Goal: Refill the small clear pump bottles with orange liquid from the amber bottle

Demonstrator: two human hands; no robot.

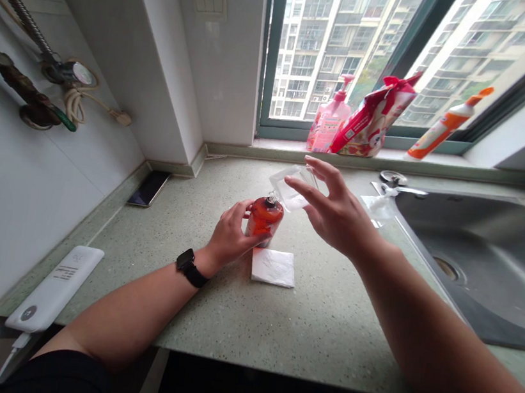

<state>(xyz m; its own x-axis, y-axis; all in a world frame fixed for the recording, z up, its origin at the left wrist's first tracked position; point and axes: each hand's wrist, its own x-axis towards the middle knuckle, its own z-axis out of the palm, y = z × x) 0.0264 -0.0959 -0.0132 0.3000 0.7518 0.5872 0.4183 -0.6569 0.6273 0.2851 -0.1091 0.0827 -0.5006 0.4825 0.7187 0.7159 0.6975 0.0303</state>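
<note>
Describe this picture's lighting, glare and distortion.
Head view: daylight comes through the green-framed glass window; head view: soft glare brightens the grey metal sink; head view: the clear, colourless container has faint outlines; head view: wide-angle stretching near the borders.

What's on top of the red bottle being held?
A tilted clear container, held by the right hand, has its mouth at the neck of the red bottle. The opening is hidden, so contact is unclear.

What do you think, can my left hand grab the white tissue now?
Probably not without letting go: your left hand is holding the red bottle, though the white tissue lies close by, uncovered.
</note>
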